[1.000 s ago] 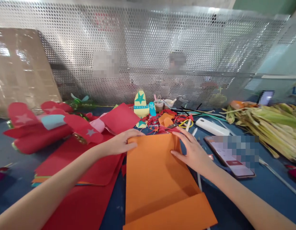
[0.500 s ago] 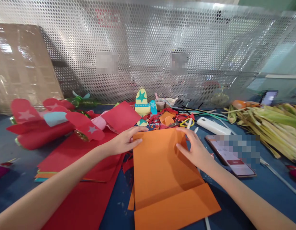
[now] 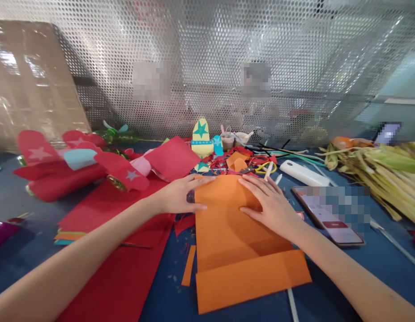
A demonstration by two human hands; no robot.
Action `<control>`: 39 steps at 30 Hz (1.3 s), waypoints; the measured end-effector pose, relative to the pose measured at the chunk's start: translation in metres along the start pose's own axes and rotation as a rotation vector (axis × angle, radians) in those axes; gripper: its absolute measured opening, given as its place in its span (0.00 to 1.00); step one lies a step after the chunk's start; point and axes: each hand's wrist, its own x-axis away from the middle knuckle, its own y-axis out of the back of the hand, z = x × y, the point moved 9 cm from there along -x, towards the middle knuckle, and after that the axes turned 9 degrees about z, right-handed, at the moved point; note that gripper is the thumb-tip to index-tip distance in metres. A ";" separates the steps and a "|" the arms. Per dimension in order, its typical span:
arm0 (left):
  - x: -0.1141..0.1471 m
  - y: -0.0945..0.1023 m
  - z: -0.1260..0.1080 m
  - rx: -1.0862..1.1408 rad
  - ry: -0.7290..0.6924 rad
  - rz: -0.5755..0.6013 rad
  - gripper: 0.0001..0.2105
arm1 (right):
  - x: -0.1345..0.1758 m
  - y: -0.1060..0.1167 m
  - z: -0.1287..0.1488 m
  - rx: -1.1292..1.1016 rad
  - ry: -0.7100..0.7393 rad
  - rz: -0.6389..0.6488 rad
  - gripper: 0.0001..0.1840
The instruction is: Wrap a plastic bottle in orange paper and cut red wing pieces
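A sheet of orange paper [image 3: 224, 223] lies in front of me, with a folded flap [image 3: 250, 277] along its near end. My left hand [image 3: 178, 194] grips the far left corner, thumb and index finger spread over its edge. At the far right corner, my right hand [image 3: 271, 201] holds the sheet, its fingertips along the top edge and its thumb on the surface. Between the two hands the far edge bows slightly. To the left lie red paper sheets [image 3: 109, 277], and a narrow orange strip [image 3: 189, 266] rests beside the sheet.
A red paper airplane model [image 3: 66, 179] stands at left. Paper scraps [image 3: 237, 161], yellow-handled scissors [image 3: 263, 167] and a yellow star-decorated craft [image 3: 201, 136] sit behind the sheet. At right are a white glue gun-like tool [image 3: 303, 173], a phone [image 3: 331, 223] and dried husks [image 3: 378, 174].
The orange sheet's far edge has become more bowed, and its near flap has shifted away from me. My right hand has moved inward, with more fingers over the top edge.
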 end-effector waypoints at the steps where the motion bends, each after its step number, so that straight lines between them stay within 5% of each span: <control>1: 0.000 -0.001 0.001 -0.004 0.003 0.008 0.37 | -0.001 0.000 -0.001 0.003 -0.007 -0.005 0.34; 20: -0.005 -0.005 0.001 -0.070 0.049 0.044 0.37 | -0.003 -0.001 0.004 0.012 -0.013 -0.013 0.32; 26: 0.006 0.031 0.001 0.090 0.122 -0.106 0.36 | 0.009 0.036 -0.014 -0.133 -0.179 -0.285 0.43; 31: 0.010 0.038 0.003 0.447 0.222 -0.061 0.35 | 0.018 0.056 -0.029 -0.209 -0.269 -0.427 0.52; 35: 0.008 0.034 -0.017 0.625 0.138 -0.042 0.29 | 0.026 0.068 -0.035 -0.217 -0.349 -0.592 0.43; 39: 0.010 0.034 -0.037 0.562 0.110 -0.100 0.32 | 0.032 0.064 -0.054 -0.578 -0.494 -0.676 0.32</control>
